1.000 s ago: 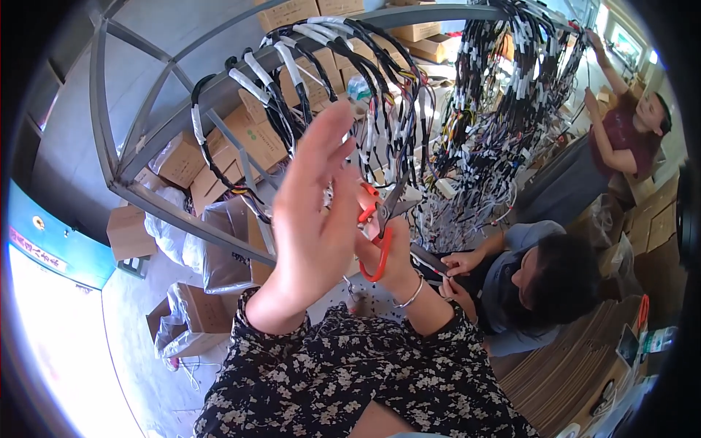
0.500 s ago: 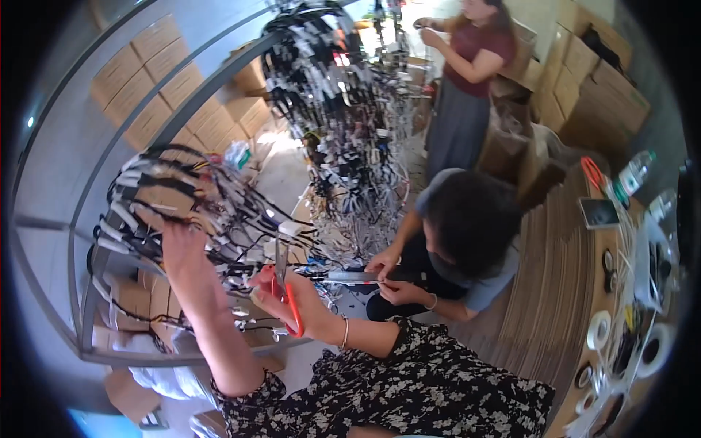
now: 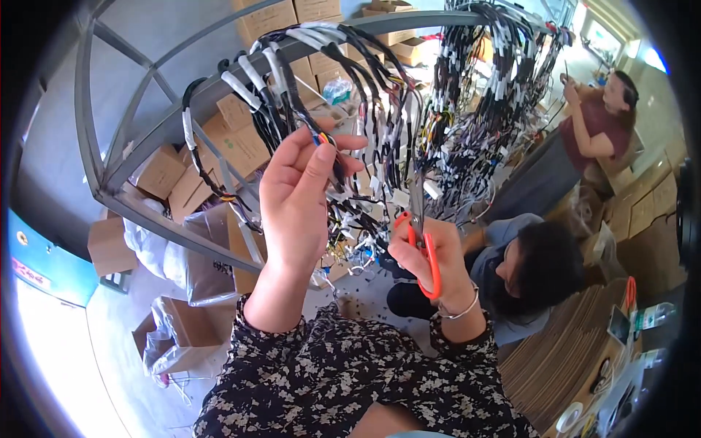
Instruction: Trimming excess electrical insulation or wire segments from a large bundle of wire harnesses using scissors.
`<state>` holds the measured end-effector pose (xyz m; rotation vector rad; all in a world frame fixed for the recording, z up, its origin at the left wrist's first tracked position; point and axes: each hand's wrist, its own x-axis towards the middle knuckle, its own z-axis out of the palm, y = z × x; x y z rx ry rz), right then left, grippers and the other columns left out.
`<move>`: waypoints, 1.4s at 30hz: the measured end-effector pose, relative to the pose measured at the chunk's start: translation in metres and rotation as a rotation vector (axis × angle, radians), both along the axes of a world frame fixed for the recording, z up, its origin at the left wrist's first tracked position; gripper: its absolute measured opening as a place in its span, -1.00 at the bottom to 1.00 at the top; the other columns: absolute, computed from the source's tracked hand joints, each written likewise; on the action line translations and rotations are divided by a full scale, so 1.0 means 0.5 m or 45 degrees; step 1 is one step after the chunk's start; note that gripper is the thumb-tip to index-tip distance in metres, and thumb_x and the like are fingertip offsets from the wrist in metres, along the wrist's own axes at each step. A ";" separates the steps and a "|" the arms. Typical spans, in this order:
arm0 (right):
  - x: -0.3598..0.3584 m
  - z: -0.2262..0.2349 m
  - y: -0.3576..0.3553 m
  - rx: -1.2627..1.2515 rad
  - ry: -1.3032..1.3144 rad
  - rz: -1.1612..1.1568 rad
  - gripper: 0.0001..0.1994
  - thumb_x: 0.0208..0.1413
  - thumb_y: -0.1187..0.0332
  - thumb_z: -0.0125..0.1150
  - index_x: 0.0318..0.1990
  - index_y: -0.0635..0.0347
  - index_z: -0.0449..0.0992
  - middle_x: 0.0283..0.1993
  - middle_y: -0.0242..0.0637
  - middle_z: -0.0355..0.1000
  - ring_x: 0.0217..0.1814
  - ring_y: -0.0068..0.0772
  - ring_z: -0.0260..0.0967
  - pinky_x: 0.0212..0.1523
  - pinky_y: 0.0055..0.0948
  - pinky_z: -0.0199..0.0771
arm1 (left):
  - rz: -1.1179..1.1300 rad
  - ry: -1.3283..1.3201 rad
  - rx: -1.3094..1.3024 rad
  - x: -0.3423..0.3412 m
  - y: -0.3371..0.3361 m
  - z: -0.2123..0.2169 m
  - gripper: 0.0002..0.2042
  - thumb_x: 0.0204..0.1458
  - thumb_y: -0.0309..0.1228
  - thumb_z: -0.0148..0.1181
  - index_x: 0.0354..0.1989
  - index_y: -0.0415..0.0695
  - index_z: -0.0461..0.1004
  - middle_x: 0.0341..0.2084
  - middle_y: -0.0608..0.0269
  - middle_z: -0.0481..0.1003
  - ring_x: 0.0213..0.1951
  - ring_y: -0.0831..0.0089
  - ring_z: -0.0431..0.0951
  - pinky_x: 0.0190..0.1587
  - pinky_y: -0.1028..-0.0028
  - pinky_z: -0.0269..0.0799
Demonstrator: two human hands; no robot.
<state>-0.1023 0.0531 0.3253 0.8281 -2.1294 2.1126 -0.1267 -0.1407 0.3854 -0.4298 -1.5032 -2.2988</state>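
Fingers (image 3: 288, 155) of the person's left hand (image 3: 292, 208) curl around a black-taped wire harness (image 3: 321, 136), which hangs near the centre of the view; its red, yellow and blue wires show beside the thumb tip, and the index finger stretches out to the right. Just to the right, the right hand (image 3: 442, 252) grips red-handled scissors (image 3: 429, 266), its fingers wrapped about the handles and the blades pointing up, apart from the harness; whether the blades fully meet is hard to tell. Similar harnesses with white sleeves drape over a grey metal frame (image 3: 168, 230). Right of the scissors, a co-worker in a blue-grey shirt (image 3: 522, 321) sits bent forward. Farther off, another in a maroon top (image 3: 595, 142) stands near densely hanging wire bundles (image 3: 500, 95). Open cardboard box (image 3: 193, 354), lower left.
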 end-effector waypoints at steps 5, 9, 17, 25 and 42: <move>-0.014 0.085 -0.032 0.177 -0.009 0.221 -0.56 0.14 0.09 0.41 -0.49 0.25 0.37 -0.57 -0.42 0.28 -0.52 -0.63 0.15 -0.51 -0.51 0.16 | -0.091 -0.032 -0.009 0.014 -0.032 -0.002 -0.65 0.33 -0.52 -0.01 0.24 -0.41 0.27 0.01 -0.12 0.56 -0.16 0.41 0.61 -0.07 0.48 0.48; -0.014 0.133 -0.060 0.337 -0.203 0.215 -0.50 0.20 -0.03 0.30 -0.50 0.26 0.37 -0.63 -0.42 0.24 -0.53 -0.62 0.14 -0.52 -0.48 0.18 | -0.157 0.016 -0.043 0.003 -0.049 -0.012 -0.58 0.31 -0.56 0.00 0.32 -0.37 0.21 0.08 -0.18 0.51 -0.07 0.26 0.63 -0.08 0.44 0.52; -0.025 0.122 -0.066 0.507 -0.266 0.052 -0.46 0.21 -0.01 0.30 -0.57 0.29 0.33 -0.61 -0.40 0.18 -0.52 -0.60 0.04 -0.53 -0.42 0.10 | -0.236 0.086 -0.013 -0.007 -0.049 -0.021 -0.43 0.20 -0.75 0.00 0.41 -0.35 0.09 0.18 -0.26 0.41 0.06 0.09 0.59 0.05 0.34 0.53; -0.029 0.119 -0.073 0.548 -0.254 0.003 -0.47 0.19 0.03 0.34 -0.57 0.30 0.33 -0.60 -0.39 0.17 -0.52 -0.57 0.06 -0.51 -0.41 0.10 | -0.252 0.093 -0.046 -0.011 -0.051 -0.023 -0.43 0.19 -0.77 -0.02 0.41 -0.34 0.08 0.19 -0.25 0.41 0.07 0.10 0.58 0.08 0.33 0.53; -0.041 0.113 -0.093 0.523 -0.007 -0.153 -0.52 0.12 0.07 0.42 -0.54 0.29 0.37 -0.67 -0.31 0.20 -0.62 -0.45 0.07 -0.56 -0.39 0.11 | -0.226 0.037 -0.155 -0.001 -0.046 -0.013 -0.54 0.26 -0.73 -0.08 0.35 -0.41 0.15 0.17 -0.15 0.44 0.06 0.22 0.58 0.11 0.36 0.50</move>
